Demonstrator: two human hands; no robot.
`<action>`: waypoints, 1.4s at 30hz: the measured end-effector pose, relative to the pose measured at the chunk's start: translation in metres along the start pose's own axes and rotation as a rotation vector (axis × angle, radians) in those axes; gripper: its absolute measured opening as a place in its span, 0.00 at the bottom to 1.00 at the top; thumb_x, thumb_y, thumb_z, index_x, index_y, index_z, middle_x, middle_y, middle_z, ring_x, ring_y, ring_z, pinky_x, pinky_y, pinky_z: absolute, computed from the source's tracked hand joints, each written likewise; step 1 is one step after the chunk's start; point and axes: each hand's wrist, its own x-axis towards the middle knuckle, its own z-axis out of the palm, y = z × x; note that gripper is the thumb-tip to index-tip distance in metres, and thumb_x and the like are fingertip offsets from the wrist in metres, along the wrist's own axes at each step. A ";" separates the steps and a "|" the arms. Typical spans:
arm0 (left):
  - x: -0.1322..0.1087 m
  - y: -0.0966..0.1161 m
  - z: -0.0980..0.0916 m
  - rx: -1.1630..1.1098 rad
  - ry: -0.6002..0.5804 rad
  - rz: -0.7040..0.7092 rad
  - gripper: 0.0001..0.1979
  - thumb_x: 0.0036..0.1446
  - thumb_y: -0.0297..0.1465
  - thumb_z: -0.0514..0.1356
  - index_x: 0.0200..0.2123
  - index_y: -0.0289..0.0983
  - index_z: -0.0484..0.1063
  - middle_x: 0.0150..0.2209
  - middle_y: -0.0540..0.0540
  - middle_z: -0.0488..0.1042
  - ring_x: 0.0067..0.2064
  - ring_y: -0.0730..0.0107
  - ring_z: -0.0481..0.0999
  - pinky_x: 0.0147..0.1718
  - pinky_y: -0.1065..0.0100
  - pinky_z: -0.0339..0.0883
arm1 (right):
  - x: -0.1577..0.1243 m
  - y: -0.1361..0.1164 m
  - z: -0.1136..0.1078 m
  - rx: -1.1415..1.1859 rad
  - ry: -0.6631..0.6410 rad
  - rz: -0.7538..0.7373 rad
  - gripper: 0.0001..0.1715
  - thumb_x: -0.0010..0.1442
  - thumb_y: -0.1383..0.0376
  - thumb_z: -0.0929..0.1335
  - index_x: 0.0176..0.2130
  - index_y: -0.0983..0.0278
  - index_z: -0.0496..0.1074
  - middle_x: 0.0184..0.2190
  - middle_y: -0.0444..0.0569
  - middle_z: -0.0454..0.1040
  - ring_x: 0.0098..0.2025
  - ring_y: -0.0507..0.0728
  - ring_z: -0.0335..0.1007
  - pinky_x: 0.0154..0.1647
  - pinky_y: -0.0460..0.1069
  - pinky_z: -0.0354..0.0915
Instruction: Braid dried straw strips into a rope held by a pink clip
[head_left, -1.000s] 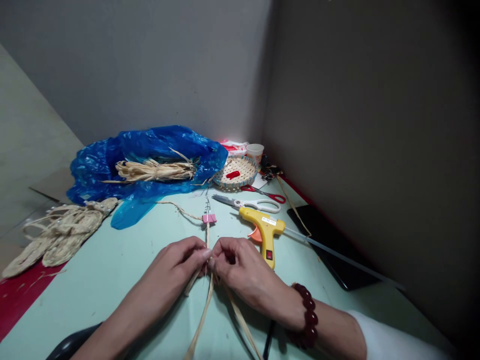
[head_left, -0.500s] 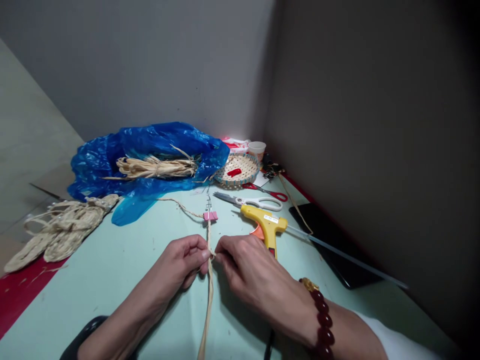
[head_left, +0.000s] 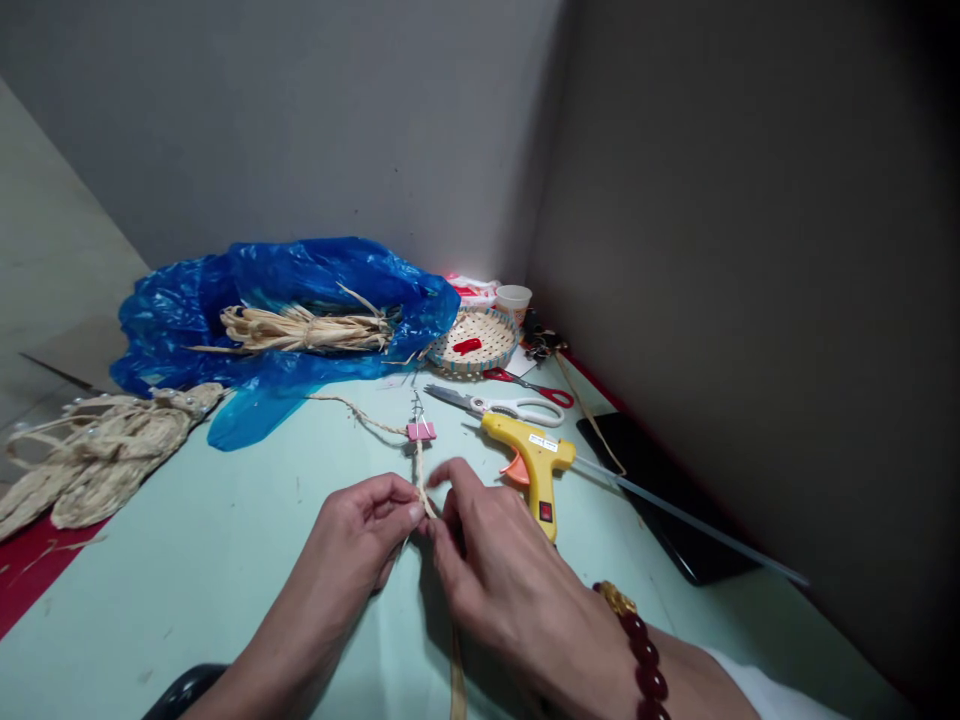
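A narrow raffia braid [head_left: 419, 463] runs toward me from a pink binder clip [head_left: 421, 431] on the table. My left hand [head_left: 365, 522] pinches the braid at its near end between thumb and forefinger. Close on its right, my right hand [head_left: 499, 560] has its forefinger lifted and bent, while its thumb and other fingers close on a raffia strand at the braid's end. One long flat strand [head_left: 457, 675] hangs down below my right hand toward the near edge. The strands between the fingertips are partly hidden.
A yellow glue gun [head_left: 529, 450] with a long glue stick lies right of my hands. Beyond it are white-handled scissors [head_left: 525, 411], red scissors [head_left: 559, 396] and a woven basket [head_left: 491, 325]. Raffia bundle [head_left: 307, 328] on a blue bag [head_left: 172, 330], woven raffia pieces [head_left: 120, 450] left, black tablet-like slab [head_left: 694, 535] right.
My right forefinger has lifted away from the braid. The long strand has swung from the middle to the right, under my right hand. My left hand keeps its pinch.
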 end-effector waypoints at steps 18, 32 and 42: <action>-0.006 -0.001 0.002 -0.264 0.074 -0.054 0.10 0.45 0.33 0.66 0.28 0.33 0.70 0.16 0.59 0.59 0.17 0.87 0.47 0.17 0.78 0.37 | 0.001 -0.002 -0.003 -0.131 -0.019 -0.044 0.12 0.65 0.62 0.59 0.47 0.64 0.62 0.27 0.47 0.71 0.29 0.58 0.66 0.32 0.50 0.54; -0.005 0.005 -0.006 -0.071 0.084 0.054 0.10 0.47 0.33 0.64 0.32 0.36 0.68 0.18 0.57 0.67 0.19 0.80 0.58 0.18 0.76 0.47 | 0.017 0.010 0.006 0.413 -0.066 0.038 0.12 0.65 0.63 0.62 0.32 0.65 0.69 0.26 0.43 0.70 0.31 0.51 0.63 0.32 0.45 0.56; -0.014 0.009 -0.010 0.337 0.125 0.205 0.08 0.58 0.35 0.54 0.42 0.44 0.61 0.28 0.53 0.77 0.30 0.66 0.72 0.30 0.69 0.60 | 0.022 0.006 0.008 0.874 -0.079 0.212 0.12 0.57 0.66 0.67 0.23 0.66 0.70 0.19 0.40 0.66 0.22 0.47 0.56 0.25 0.43 0.54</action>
